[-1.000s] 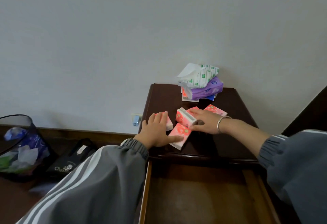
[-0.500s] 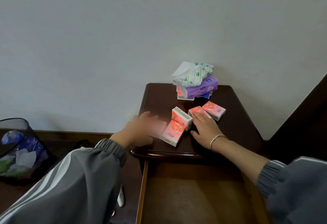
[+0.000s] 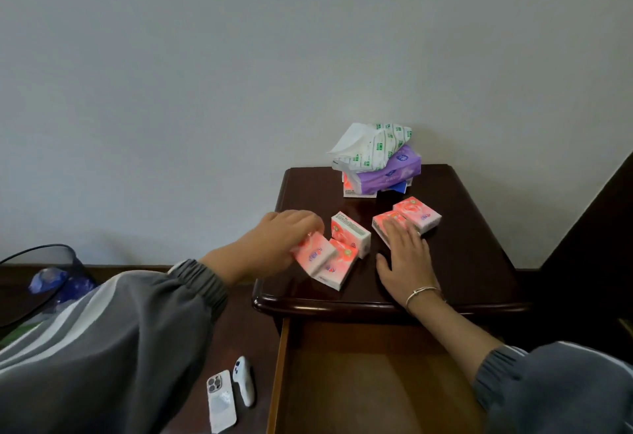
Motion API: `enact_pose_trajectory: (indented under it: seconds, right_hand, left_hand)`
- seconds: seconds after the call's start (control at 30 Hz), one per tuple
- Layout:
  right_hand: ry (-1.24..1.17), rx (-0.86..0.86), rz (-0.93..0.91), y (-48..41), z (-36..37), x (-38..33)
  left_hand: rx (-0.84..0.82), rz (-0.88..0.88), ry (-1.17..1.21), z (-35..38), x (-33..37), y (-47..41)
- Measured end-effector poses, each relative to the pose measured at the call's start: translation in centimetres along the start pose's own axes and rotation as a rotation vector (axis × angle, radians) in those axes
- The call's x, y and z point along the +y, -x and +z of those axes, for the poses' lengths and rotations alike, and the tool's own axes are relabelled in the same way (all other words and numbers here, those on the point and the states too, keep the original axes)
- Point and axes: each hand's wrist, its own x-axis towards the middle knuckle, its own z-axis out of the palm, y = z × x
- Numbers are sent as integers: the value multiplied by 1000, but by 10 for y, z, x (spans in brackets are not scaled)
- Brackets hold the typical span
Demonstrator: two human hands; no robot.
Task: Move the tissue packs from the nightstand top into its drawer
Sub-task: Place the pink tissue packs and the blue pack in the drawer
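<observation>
Several pink tissue packs lie on the dark nightstand top (image 3: 479, 262). My left hand (image 3: 274, 245) grips one pink pack (image 3: 313, 255) at the front left, its near end tilted over another pink pack (image 3: 339, 265). A third pack (image 3: 349, 231) stands on edge just behind them. My right hand (image 3: 406, 259) rests flat with straight fingers on a pink pack (image 3: 382, 224), beside one more pack (image 3: 418, 214). The open drawer (image 3: 359, 382) below the top holds nothing that I can see.
A stack of larger tissue packs, purple (image 3: 390, 173) under a green-printed white one (image 3: 373, 147), stands at the back against the wall. A phone (image 3: 221, 399) and a small white device (image 3: 244, 380) lie on the floor left of the drawer. A bin (image 3: 44, 283) stands far left.
My left hand has closed on a pink pack and tipped it up at the front left. My right hand slid onto the right-hand pack. The view dropped, showing more of the drawer and floor.
</observation>
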Motion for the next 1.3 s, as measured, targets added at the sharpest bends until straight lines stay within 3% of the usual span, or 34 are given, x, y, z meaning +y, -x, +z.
enact_pose_trajectory:
  seconds: [0.13,0.27,0.33,0.43,0.5,0.6,0.73,0.9,1.07,1.3]
  right_hand:
    - [-154,117,64,2,4,-9]
    - [-158,119,62,3,12,-19]
    - [-140,138,61,3,11,-16]
    - [-134,161,62,5,12,-15]
    - [-143,169,64,5,12,-16]
    - [-152,168,76,7,11,-15]
    - [-179,182,92,9,8,-13]
    - [-152,201,71,9,7,-14]
    - [-195,314,-176,17,3,-23]
    - [-181,-61,-4,-17,-3,-79]
  left_hand:
    - [-88,184,-332,16,10,-14]
    - [-62,156,-189,23,4,-4]
    - [77,-9,63,25,11,-1]
    - [296,-531,507,29,34,0]
    - [179,-774,584,35,52,-4]
    - [48,-907,564,42,76,-14]
    - [22,-881,334,51,79,-15]
    - [-31,-858,305,54,42,13]
    - [99,-760,285,67,31,33]
    - [155,-738,280,74,28,35]
